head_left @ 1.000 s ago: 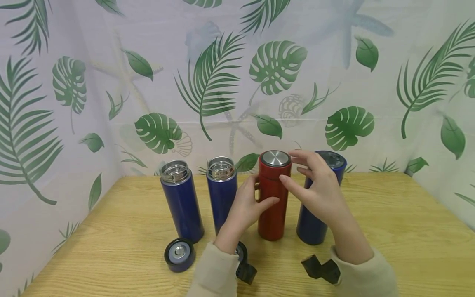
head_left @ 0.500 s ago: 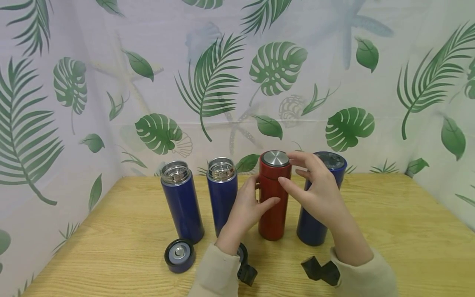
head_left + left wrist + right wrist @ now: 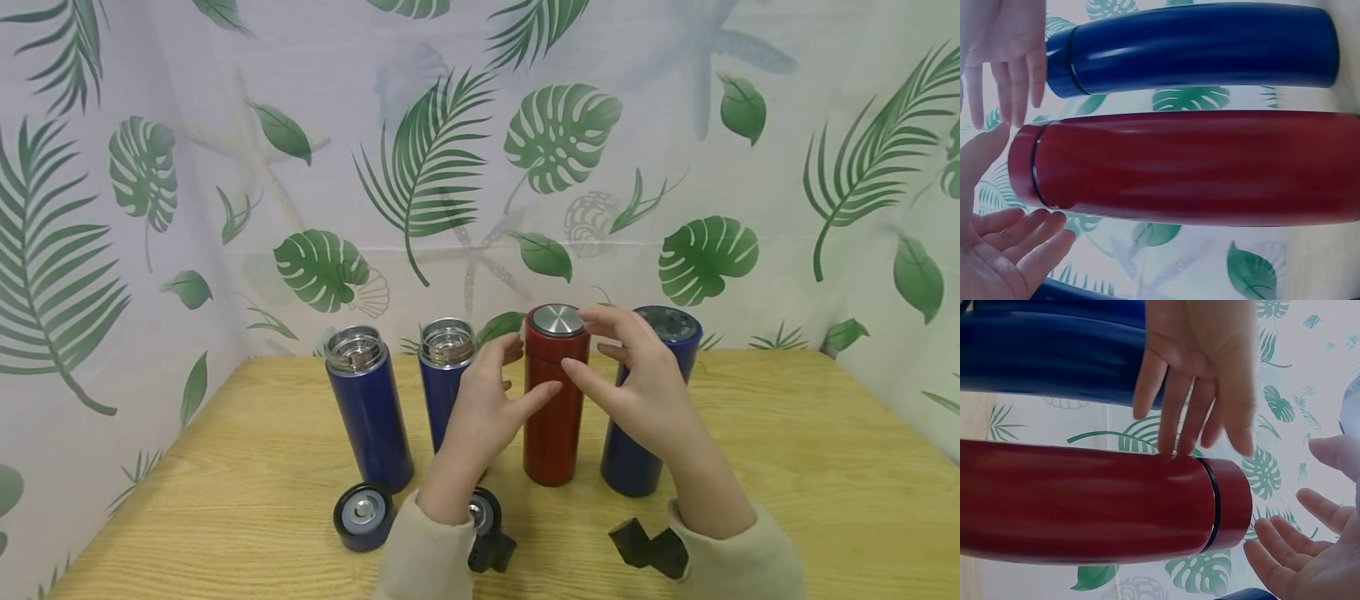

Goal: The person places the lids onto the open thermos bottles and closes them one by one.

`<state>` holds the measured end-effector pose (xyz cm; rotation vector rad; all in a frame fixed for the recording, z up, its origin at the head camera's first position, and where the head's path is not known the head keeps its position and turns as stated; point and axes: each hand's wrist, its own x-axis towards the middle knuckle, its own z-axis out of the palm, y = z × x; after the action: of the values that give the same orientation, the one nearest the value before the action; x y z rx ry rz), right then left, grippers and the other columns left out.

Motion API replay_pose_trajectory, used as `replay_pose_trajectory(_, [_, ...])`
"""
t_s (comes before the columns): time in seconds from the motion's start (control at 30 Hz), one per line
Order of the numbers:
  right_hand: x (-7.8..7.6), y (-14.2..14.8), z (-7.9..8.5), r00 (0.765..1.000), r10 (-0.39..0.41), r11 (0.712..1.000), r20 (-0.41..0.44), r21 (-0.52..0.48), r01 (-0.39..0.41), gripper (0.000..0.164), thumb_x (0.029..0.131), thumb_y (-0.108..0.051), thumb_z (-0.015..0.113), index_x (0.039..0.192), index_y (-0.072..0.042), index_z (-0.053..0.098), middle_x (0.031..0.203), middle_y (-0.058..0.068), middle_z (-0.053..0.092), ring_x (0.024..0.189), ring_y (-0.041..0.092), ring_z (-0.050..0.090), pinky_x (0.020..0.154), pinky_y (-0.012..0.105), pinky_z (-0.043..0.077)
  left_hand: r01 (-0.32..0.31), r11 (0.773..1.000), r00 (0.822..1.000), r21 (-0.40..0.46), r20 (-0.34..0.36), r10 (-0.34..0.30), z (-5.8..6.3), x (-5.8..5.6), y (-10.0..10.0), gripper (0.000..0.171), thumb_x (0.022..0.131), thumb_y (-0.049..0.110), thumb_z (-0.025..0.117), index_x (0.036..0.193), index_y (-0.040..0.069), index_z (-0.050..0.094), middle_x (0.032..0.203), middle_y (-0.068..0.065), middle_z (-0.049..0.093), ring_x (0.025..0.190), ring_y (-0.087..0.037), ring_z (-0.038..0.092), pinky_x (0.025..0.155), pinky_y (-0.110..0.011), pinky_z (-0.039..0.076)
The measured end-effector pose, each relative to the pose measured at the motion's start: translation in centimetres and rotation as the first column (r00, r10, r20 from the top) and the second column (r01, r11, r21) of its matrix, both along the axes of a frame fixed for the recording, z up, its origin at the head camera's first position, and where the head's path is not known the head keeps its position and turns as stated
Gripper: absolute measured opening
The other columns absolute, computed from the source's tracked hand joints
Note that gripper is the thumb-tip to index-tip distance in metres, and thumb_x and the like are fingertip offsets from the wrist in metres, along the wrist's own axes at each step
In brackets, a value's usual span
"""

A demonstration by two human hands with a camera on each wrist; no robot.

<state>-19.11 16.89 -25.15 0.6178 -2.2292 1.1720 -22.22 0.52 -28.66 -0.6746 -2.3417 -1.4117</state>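
A red thermos [image 3: 552, 417] with a steel-topped lid [image 3: 557, 320] stands upright on the table, lid on. My left hand [image 3: 483, 408] is at its left side, thumb in front and fingers loosely spread, apart from the body in the left wrist view. To the right of the lid my right hand [image 3: 645, 379] is held with relaxed fingers; a small gap separates it from the lid in the right wrist view. Behind the right hand stands a lidded blue thermos [image 3: 630, 454]. Left of the red one, a lidless blue thermos [image 3: 442, 392] is partly hidden by the left hand.
Another lidless blue thermos [image 3: 369, 417] stands farther left. An upturned blue lid [image 3: 363, 515] lies before it, and a second lid [image 3: 483, 510] is half hidden by the left sleeve. Black devices sit at both wrists. A leaf-printed cloth [image 3: 465, 167] rises behind the table [image 3: 225, 533].
My left hand has let go of the red thermos and drawn back slightly left and up. My right hand stays almost still by the lid. The thermoses have not moved.
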Motion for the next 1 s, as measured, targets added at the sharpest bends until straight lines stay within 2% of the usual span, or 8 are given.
replay_pose_trajectory(0.23, [-0.1, -0.1, -0.2, 1.0, 0.008, 1.0, -0.013, 0.001, -0.008, 0.043, 0.079, -0.006, 0.065, 0.117, 0.001, 0.048, 0.116, 0.014, 0.048, 0.107, 0.026, 0.047, 0.085, 0.046, 0.042, 0.014, 0.999, 0.997, -0.045, -0.072, -0.017, 0.9, 0.9, -0.5, 0.055, 0.078, 0.026, 0.068, 0.123, 0.006, 0.046, 0.119, -0.006, 0.051, 0.11, -0.016, 0.048, 0.079, -0.031, 0.047])
replay_pose_trajectory(0.37, [-0.2, -0.4, -0.3, 0.999, 0.028, 1.0, -0.026, -0.005, -0.028, 0.041, 0.078, -0.005, 0.066, 0.115, 0.001, 0.049, 0.115, 0.015, 0.049, 0.105, 0.025, 0.048, 0.083, 0.046, 0.043, 0.04, 0.996, 0.993, -0.084, -0.111, -0.05, 1.1, 1.4, -0.8, 0.054, 0.078, 0.025, 0.068, 0.123, 0.005, 0.046, 0.118, -0.006, 0.051, 0.11, -0.015, 0.048, 0.079, -0.03, 0.046])
replay_pose_trajectory(0.63, [-0.3, -0.7, -0.1, 0.998, 0.035, 0.999, -0.049, -0.005, -0.035, 0.041, 0.077, -0.004, 0.066, 0.115, 0.0, 0.05, 0.112, 0.013, 0.05, 0.102, 0.023, 0.049, 0.083, 0.045, 0.044, 0.08, 0.985, 0.969, -0.153, -0.219, -0.113, 1.3, 2.4, -1.5, 0.053, 0.078, 0.022, 0.069, 0.122, 0.003, 0.046, 0.117, -0.008, 0.051, 0.108, -0.015, 0.048, 0.079, -0.03, 0.046])
replay_pose_trajectory(0.83, [-0.3, -1.0, 0.0, 0.999, 0.036, 0.999, -0.037, -0.009, -0.036, 0.041, 0.078, -0.005, 0.066, 0.115, 0.001, 0.05, 0.112, 0.014, 0.051, 0.102, 0.024, 0.049, 0.084, 0.045, 0.043, 0.052, 0.979, 0.95, -0.196, -0.292, -0.109, 1.3, 3.0, -2.6, 0.054, 0.076, 0.021, 0.07, 0.121, 0.002, 0.047, 0.116, -0.009, 0.052, 0.107, -0.015, 0.049, 0.08, -0.029, 0.045])
replay_pose_trajectory(1.0, [-0.3, -1.2, -0.1, 0.999, 0.031, 0.999, -0.043, -0.006, -0.031, 0.041, 0.077, -0.005, 0.067, 0.114, 0.001, 0.05, 0.11, 0.014, 0.051, 0.101, 0.023, 0.049, 0.084, 0.044, 0.043, -0.014, 0.969, 0.94, -0.248, -0.333, -0.071, 1.1, 3.1, -3.7, 0.055, 0.075, 0.021, 0.072, 0.119, 0.0, 0.048, 0.113, -0.01, 0.054, 0.105, -0.017, 0.05, 0.085, -0.03, 0.043])
